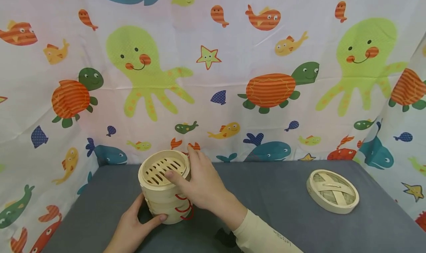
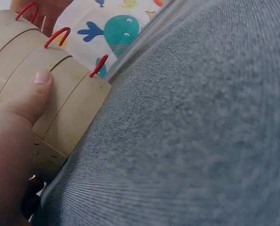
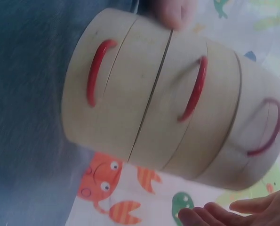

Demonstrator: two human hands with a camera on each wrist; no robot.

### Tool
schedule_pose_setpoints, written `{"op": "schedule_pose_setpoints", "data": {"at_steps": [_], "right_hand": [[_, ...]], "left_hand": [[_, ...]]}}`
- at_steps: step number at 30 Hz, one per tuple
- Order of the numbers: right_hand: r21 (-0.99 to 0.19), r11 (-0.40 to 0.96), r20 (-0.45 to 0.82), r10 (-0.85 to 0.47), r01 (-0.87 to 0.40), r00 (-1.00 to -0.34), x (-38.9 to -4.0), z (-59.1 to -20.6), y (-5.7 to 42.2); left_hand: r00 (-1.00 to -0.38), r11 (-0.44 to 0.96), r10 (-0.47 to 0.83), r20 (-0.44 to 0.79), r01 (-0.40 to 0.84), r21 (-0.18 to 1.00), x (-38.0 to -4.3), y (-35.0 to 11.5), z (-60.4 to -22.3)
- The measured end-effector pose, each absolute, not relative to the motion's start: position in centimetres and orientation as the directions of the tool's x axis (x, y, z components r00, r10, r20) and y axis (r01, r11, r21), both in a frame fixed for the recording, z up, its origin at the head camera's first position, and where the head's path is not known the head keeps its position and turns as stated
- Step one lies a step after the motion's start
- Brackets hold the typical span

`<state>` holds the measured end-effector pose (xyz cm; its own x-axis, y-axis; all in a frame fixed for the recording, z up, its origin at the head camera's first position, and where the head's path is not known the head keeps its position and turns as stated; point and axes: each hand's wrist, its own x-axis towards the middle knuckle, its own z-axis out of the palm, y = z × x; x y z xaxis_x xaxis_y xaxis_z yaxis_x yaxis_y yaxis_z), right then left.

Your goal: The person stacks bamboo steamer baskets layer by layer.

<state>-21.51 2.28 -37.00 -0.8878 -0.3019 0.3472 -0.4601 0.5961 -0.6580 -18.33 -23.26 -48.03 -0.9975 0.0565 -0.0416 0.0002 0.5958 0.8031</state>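
Observation:
A round bamboo steamer stack (image 1: 163, 199) of three tiers stands upright on the table in the head view, with slats on top and a red loop handle on each tier. My left hand (image 1: 133, 223) grips its lower part, thumb pressed on the front wall, as the left wrist view also shows. At the upper right side is my right hand (image 1: 206, 186), its thumb stretched over the top rim and its other fingers extended behind. In the right wrist view, the right fingers (image 3: 224, 217) are spread beside the top tier with a gap to its wall.
A round bamboo steamer lid (image 1: 332, 192) with a woven strip handle lies on the right of the grey table (image 1: 273, 194). Behind and at both sides hangs a white curtain (image 1: 229, 42) printed with sea animals, meeting the table's back edge.

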Motion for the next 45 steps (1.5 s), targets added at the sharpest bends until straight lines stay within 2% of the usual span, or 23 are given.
{"op": "schedule_pose_setpoints", "data": {"at_steps": [8, 24, 35, 45], "right_hand": [[-0.600, 0.653, 0.357, -0.298, -0.462, -0.885, -22.0, -37.9, 4.6], [-0.524, 0.796, 0.293, -0.166, -0.303, -0.942, -22.1, -40.9, 12.7], [-0.482, 0.850, 0.305, -0.065, -0.213, -0.950, -20.9, -42.8, 20.0], [-0.447, 0.881, 0.305, -0.013, -0.155, -0.952, -19.7, -42.8, 23.8]], "left_hand": [[-0.998, 0.617, 0.041, -0.050, -0.014, 0.787, -18.3, -23.6, -48.2], [-0.996, 0.642, 0.053, -0.067, -0.017, 0.767, -18.5, -23.5, -48.4], [-0.996, 0.670, 0.061, -0.071, -0.011, 0.742, -18.8, -23.5, -48.4], [-0.996, 0.678, 0.059, -0.072, -0.013, 0.735, -18.8, -23.4, -48.5]]}}
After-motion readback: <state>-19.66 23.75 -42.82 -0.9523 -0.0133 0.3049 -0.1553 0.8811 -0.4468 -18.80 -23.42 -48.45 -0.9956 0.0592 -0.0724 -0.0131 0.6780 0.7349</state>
